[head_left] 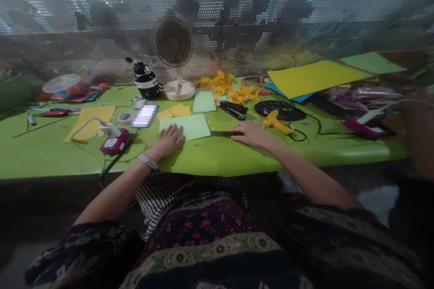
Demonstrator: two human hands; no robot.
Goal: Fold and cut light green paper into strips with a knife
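My left hand [170,140] lies flat with its fingers stretched out, at the left end of a pale green sheet of paper [195,127]. My right hand [250,133] is closed on the dark handles of a pair of scissors [222,133], low over the table. The blades point left, their tips by the sheet's right edge. Part of the handles is hidden under my fingers. Beyond that hand rest a black stapler [232,110] and a yellow glue gun [276,123]. Another pale green sheet [204,100] and small yellow paper pieces [174,111] lie behind the first sheet.
On the green-topped table [217,158] stand a fan [179,90] and a dark bottle [146,86] at the back. Yellow paper flowers [220,83] lie beside them. Purple power strips [115,142] with cables sit left and right. A phone [145,116] lies left of centre.
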